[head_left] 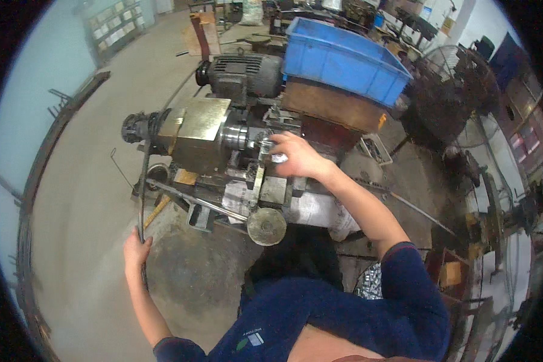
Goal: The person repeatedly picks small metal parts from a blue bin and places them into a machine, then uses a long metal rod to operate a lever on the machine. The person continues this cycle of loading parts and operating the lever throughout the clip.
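My left hand [137, 248] is wrapped round a long dark lever [143, 187] that rises past the left end of a small lathe-like machine [198, 155]. Over the machine's middle, my right hand [300, 158] reaches in from the right, its fingers curled beside the shiny round spindle [234, 137]. A small shiny metal piece [279, 158] shows under those fingers; its exact shape is hidden. Just left of the fingertips, bright metal sits at the spindle's end. A flat brass-coloured plate [204, 118] covers the spindle housing.
A ribbed motor [245, 73] stands behind the machine, with a large blue crate [344, 60] to its right. At the front are a round metal disc [266, 227] and a slanting steel bar [214, 206]. A large fan [449, 90] stands on the right. Metal pieces [371, 282] lie beside my right leg.
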`<control>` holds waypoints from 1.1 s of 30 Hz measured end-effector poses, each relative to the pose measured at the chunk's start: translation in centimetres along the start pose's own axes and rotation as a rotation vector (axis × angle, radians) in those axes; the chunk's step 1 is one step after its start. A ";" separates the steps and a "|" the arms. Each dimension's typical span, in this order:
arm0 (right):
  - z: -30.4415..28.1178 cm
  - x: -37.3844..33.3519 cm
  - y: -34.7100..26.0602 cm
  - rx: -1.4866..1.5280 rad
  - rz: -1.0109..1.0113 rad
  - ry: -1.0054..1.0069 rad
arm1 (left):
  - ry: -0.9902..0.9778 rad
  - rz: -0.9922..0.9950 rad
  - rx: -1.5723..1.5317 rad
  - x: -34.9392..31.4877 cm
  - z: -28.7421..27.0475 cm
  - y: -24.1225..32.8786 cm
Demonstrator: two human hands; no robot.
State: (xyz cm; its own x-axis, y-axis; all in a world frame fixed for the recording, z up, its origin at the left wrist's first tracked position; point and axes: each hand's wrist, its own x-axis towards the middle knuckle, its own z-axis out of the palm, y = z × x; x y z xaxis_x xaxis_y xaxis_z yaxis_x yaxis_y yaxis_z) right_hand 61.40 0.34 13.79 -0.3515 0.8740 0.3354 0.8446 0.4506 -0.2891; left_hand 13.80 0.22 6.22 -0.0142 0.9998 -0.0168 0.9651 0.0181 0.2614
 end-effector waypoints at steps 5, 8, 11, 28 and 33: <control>4.5 6.6 1.9 -0.236 0.095 -0.262 | -0.008 -0.070 0.007 -5.7 0.3 -2.0; 5.5 7.8 2.0 -0.146 0.191 -0.239 | 0.060 -0.159 -0.074 -7.1 1.5 -2.7; 6.6 7.7 3.3 -0.080 0.163 -0.101 | 0.076 -0.191 -0.061 -6.5 2.3 -3.0; 7.9 9.8 2.4 0.087 0.344 0.085 | 0.249 -0.049 0.600 3.2 -1.2 -15.7; 7.8 10.0 2.8 0.107 0.382 0.096 | 0.328 0.045 0.679 7.2 -1.4 -20.4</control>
State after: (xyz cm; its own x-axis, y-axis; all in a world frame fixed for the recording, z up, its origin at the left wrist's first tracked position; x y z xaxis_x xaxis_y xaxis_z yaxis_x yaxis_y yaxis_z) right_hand 57.07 11.78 9.39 0.0229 0.9635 0.2667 0.8588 0.1176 -0.4987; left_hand -6.30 7.05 2.08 0.0544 0.9536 0.2960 0.9140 0.0719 -0.3993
